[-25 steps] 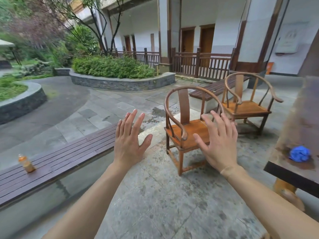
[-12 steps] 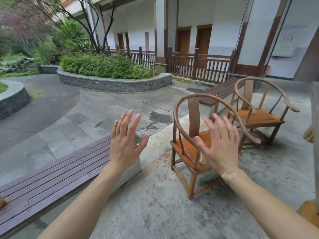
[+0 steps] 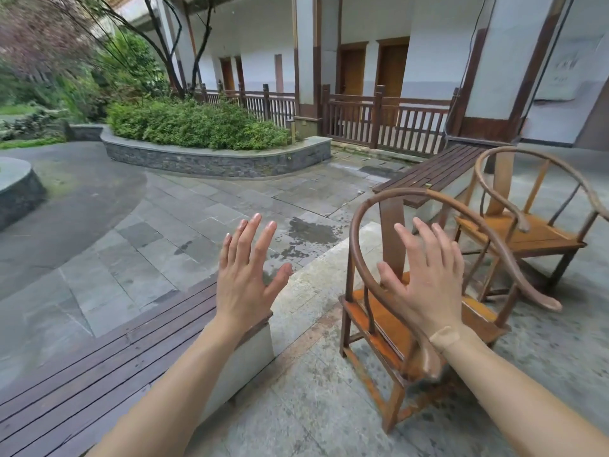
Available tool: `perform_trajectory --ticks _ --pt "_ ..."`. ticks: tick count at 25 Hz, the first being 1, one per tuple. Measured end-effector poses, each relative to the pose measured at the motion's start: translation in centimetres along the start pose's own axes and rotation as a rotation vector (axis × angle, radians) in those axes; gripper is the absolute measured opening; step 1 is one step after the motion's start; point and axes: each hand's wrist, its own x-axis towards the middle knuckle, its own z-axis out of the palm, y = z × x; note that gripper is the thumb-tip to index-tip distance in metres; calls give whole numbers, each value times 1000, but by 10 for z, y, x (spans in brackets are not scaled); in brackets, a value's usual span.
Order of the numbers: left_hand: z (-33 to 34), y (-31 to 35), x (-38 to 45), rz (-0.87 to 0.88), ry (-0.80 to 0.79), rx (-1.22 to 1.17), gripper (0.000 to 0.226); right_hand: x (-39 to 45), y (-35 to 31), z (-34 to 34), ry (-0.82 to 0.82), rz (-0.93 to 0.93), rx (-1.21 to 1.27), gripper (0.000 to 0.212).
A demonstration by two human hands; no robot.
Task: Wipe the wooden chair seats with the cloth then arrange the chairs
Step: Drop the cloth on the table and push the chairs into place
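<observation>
Both hands, left hand (image 3: pixel 245 275) and right hand (image 3: pixel 425 278), are raised with fingers spread (holding nothing) before the near chair (image 3: pixel 389 324).

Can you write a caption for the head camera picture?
Two open hands, left hand and right hand, raised before the near wooden chair in a courtyard.

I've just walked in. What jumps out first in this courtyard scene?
Two bare hands, the left hand and right hand, are raised with fingers spread, holding nothing. Behind the right one stands the near chair with a curved back, and the far chair sits beyond it beside a dark bench.
</observation>
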Motion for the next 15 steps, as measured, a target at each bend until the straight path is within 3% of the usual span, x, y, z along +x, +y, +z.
perform_trajectory --ticks 15 --pt "220 -161 213 -40 16 6 67 239 42 261 -31 3 75 65"
